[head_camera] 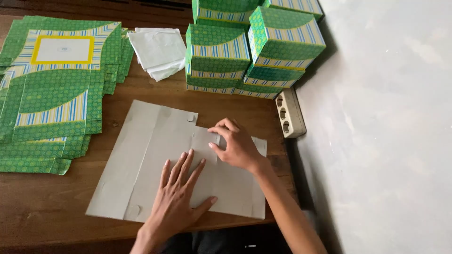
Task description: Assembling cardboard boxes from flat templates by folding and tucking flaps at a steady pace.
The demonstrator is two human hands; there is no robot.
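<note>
A flat, unfolded cardboard box blank point(141, 155) lies grey side up on the wooden table point(42, 202). My left hand point(181, 193) rests flat on its middle, fingers spread, pressing it down. My right hand point(235, 143) is at the blank's upper right part, fingers curled and pinching a flap near a fold line.
A stack of flat green patterned box blanks point(52, 89) lies at the left. Folded white sheets point(157, 49) sit at the back. Several assembled green boxes point(254, 44) are stacked at the back right. A white power strip point(289, 113) lies at the table's right edge, beside a grey wall point(386, 127).
</note>
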